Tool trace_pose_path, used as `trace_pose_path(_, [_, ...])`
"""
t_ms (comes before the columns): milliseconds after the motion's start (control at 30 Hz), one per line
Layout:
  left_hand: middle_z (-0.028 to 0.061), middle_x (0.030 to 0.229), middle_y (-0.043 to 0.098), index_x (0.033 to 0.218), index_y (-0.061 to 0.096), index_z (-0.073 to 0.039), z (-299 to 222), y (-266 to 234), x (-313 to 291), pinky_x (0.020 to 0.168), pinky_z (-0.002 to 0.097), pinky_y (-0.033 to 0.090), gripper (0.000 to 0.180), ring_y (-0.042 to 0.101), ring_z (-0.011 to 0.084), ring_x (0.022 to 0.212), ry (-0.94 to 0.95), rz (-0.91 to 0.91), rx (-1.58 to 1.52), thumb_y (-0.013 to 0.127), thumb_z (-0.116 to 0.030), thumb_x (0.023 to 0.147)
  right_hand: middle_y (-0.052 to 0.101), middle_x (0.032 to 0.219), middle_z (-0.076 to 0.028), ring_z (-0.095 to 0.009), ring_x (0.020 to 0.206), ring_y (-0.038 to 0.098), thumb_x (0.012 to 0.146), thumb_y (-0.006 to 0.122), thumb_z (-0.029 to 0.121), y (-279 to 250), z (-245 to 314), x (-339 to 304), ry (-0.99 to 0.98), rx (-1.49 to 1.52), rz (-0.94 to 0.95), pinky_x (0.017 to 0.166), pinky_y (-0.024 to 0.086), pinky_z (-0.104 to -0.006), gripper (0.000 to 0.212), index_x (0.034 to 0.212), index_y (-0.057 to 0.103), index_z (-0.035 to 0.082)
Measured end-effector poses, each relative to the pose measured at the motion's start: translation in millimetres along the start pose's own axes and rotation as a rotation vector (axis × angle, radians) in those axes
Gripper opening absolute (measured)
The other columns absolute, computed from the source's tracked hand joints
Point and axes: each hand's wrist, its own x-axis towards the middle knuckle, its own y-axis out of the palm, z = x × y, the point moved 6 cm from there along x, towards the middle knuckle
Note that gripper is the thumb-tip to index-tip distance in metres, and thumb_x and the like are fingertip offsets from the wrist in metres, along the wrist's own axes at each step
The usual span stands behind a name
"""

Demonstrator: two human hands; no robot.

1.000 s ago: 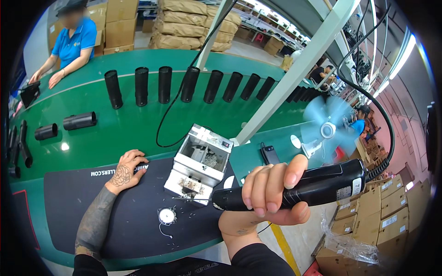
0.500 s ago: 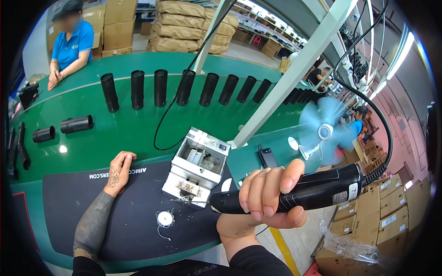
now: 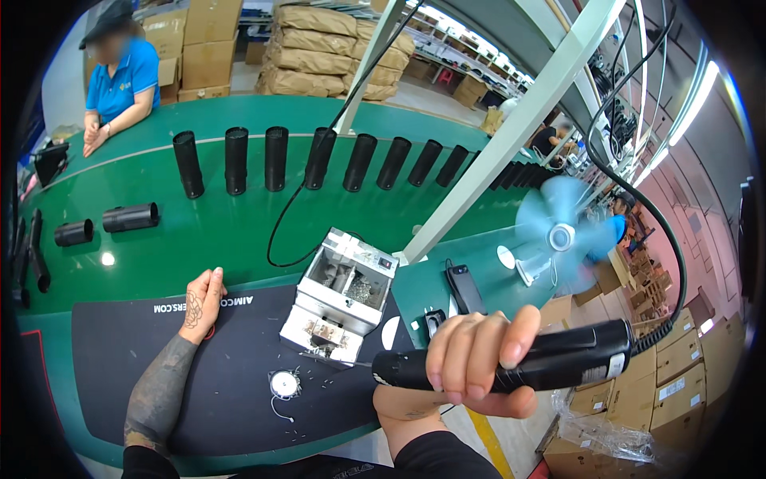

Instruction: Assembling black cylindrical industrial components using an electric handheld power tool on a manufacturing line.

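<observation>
My right hand (image 3: 483, 359) is wrapped round a black electric screwdriver (image 3: 570, 355), held almost level with its cord end to the right. Its nose points left, close to the front of a silver screw feeder (image 3: 335, 299) with small screws in its open bin; the bit's tip is hard to make out. My left hand (image 3: 203, 303) is curled closed over the far edge of the dark mat (image 3: 223, 399); whatever its fingers may hold is hidden. On the mat between my forearms lies a small round white part (image 3: 285, 384) with a short wire, loose screws scattered around it.
Black perforated cylinders (image 3: 276, 160) stand in a row along the green bench (image 3: 223, 231); others lie at left. A white post (image 3: 511, 136) slants behind the feeder. A spinning fan (image 3: 561, 236) and a dark handheld device (image 3: 464, 289) are at right, cartons (image 3: 678, 383) beyond. A person (image 3: 120, 80) sits across.
My right hand and the screwdriver have moved slightly down and right, the nose drawing back from the feeder's front. My left hand's fingers have curled in more. The view has shifted a little.
</observation>
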Motion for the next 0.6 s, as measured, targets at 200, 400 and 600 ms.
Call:
trace_pose_path(200, [0.0018, 0.071, 0.053, 0.090, 0.055, -0.003, -6, -13, -7, 0.063, 0.0222, 0.043, 0.017, 0.051, 0.0102, 0.065, 0.241, -0.238, -0.205, 0.049, -0.017, 0.098, 0.058, 0.062, -0.005, -0.016, 0.049, 0.056, 0.079, 0.071, 0.019, 7, 6, -7, -0.064, 0.112, -0.005, 0.050, 0.050, -0.0279, 0.034, 0.100, 0.047, 0.005])
trace_pose_path(400, [-0.0009, 0.061, 0.052, 0.076, 0.057, -0.007, -11, -27, -2, 0.050, 0.0234, 0.039, 0.025, 0.046, 0.0080, 0.053, 0.043, -0.181, -0.207, 0.055, -0.023, 0.095, 0.057, 0.058, 0.000, -0.009, 0.040, 0.052, 0.083, 0.069, 0.016, 24, -13, 5, -0.164, 0.135, -0.031, 0.039, 0.044, -0.0199, 0.030, 0.095, 0.042, 0.008])
trace_pose_path(600, [0.0061, 0.089, 0.056, 0.104, 0.051, -0.005, -8, -42, 68, 0.068, 0.0275, 0.045, 0.024, 0.055, 0.0154, 0.079, 0.207, -0.264, 0.017, 0.058, -0.024, 0.091, 0.057, 0.059, 0.001, -0.008, 0.042, 0.052, 0.080, 0.072, 0.020, 9, -37, -10, 0.001, 0.157, -0.131, 0.044, 0.045, -0.0190, 0.034, 0.099, 0.045, 0.009])
